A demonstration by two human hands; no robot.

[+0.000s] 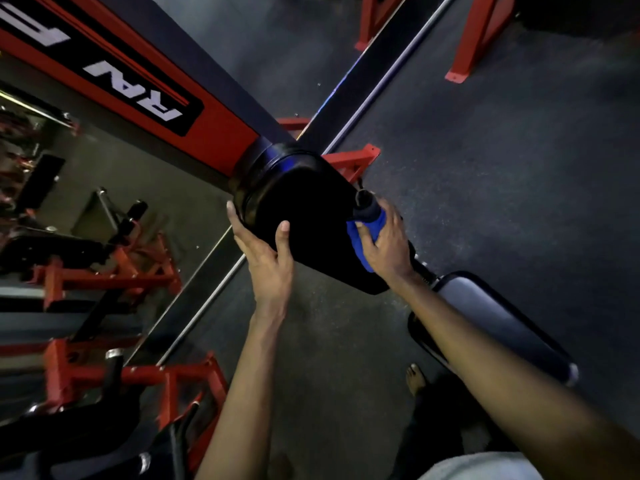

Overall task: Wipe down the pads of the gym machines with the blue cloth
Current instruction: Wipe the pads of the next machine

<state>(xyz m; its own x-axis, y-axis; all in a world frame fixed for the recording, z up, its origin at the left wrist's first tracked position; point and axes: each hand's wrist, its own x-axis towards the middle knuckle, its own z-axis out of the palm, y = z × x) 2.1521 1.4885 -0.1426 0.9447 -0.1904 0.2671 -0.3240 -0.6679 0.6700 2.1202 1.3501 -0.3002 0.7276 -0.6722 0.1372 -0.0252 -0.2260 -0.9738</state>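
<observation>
Gripping a black vinyl pad (311,216) of rounded, tapering outline, the left hand (266,252) clamps the pad's left edge: the thumb lies flat on the front face and the fingers wrap behind the rim. The right hand (388,242) is closed round a bunched blue cloth (367,227) and presses it against the pad's right edge, so that the cloth sits between palm and upholstery; a fold of it shows below the thumb. Just above the cloth, and touching it, a black cylindrical stub (363,199) projects from the pad's right side. The pad's upper end meets a red steel machine frame (221,119), which carries white letters on a black panel and runs diagonally toward the upper left corner of the view. Behind the pad's upper right edge a red base bracket (351,164) rests on the dark speckled rubber floor (502,168), which fills the right half of the view. Under the right forearm lies a second black pad (491,327), long and with a grey sheen, set apart from the first. At the left, a mirror (114,174) reflects red frames and black benches. A bare foot (415,377) stands on the floor near the lower edge, just beside the near end of the second pad.
</observation>
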